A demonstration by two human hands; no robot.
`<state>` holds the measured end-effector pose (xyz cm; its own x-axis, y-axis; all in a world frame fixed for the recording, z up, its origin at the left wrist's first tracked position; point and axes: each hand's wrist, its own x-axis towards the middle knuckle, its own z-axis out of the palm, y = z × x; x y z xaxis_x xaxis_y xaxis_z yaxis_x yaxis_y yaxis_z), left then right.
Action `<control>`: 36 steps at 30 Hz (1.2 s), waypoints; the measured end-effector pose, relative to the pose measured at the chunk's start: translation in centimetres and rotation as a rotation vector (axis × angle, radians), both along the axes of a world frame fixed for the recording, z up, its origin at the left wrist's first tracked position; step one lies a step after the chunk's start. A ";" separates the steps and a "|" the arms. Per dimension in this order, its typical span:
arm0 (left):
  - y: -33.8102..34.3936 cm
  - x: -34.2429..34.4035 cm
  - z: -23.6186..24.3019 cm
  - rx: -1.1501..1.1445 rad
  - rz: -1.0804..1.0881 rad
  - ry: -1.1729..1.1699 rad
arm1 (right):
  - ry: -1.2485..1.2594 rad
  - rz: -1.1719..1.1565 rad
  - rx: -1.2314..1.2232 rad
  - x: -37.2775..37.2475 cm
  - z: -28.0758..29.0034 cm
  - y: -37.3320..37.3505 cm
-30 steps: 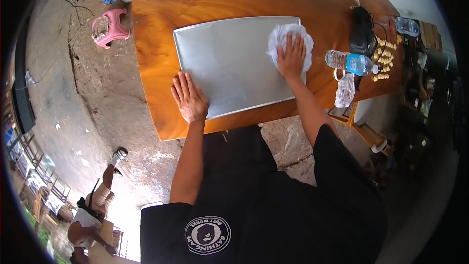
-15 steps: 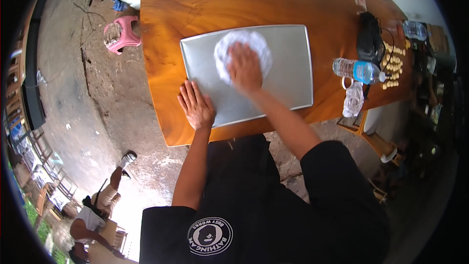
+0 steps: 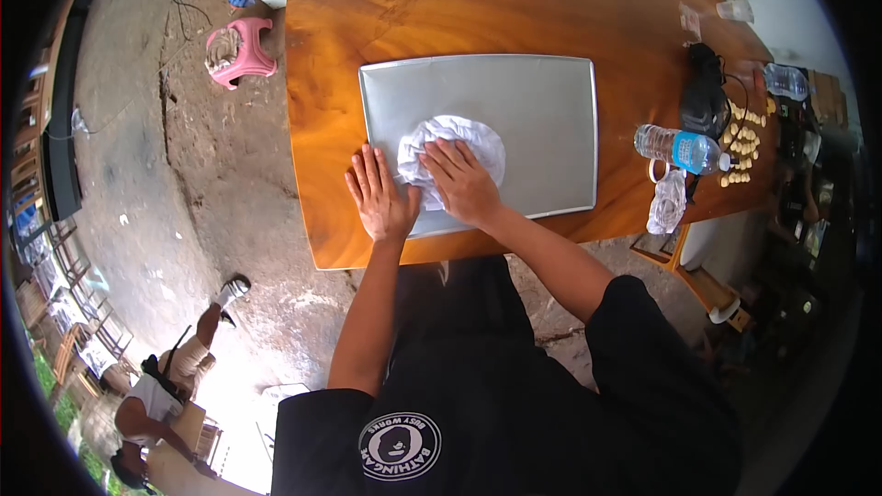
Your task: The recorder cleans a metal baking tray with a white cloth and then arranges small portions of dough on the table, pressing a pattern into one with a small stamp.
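A grey metal tray (image 3: 537, 115) lies on the wooden table (image 3: 496, 0). My left hand (image 3: 378, 191) lies open at the tray's left edge, fingers stretched forward, with the thumb close beside a crumpled white cloth (image 3: 487, 170). My right hand (image 3: 459, 179) presses flat on that cloth in the lower left part of the tray, its fingers extended over it and covering part of it.
To the right are a water bottle (image 3: 675, 147), a black bag (image 3: 706, 96), a white bundle (image 3: 668, 207), small pale pieces (image 3: 741, 152) in rows and plastic cups (image 3: 734, 10). A pink stool (image 3: 243, 50) stands left, a person (image 3: 161, 413) at lower left, a chair (image 3: 694, 271) at right.
My right hand and the cloth have moved from the tray's right side across its upper middle and down to the lower left, beside my left hand. My left hand has stayed at the left edge.
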<state>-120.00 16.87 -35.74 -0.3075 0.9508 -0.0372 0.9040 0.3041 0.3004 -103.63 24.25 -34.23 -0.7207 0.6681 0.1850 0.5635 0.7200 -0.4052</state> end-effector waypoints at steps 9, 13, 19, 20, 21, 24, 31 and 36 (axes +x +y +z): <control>0.0 -0.1 -1.3 -0.027 0.013 0.165 | 0.024 -0.248 0.041 -2.4 -1.4 0.8; 0.2 -0.1 -0.5 0.033 0.015 0.117 | -0.100 -0.343 0.010 8.6 -1.2 3.1; 0.9 1.2 -0.1 -0.035 -0.033 0.206 | -0.164 -0.783 0.188 14.6 -1.6 14.3; 0.9 1.2 -0.2 -0.066 0.000 0.220 | -0.151 -0.779 0.186 14.6 -1.9 13.8; 0.8 1.1 -0.2 -0.062 0.000 0.227 | -0.162 -0.822 0.128 15.1 -1.9 11.7; 0.4 1.0 -0.4 -0.099 0.031 0.246 | -0.146 -0.994 0.124 17.2 -2.7 0.6; 0.9 1.5 -0.5 -0.019 -0.007 0.216 | -0.171 -0.807 -0.254 1.9 -1.2 -8.6; 0.4 0.5 -1.1 -0.021 -0.027 0.215 | -0.009 -0.441 -0.496 2.2 2.2 -9.6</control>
<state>-119.55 17.24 -36.83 -0.2849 0.9585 0.0062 0.9545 0.2831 0.0939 -101.40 14.65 -32.07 -0.3602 0.9053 -0.2253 0.7674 0.1502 -0.6234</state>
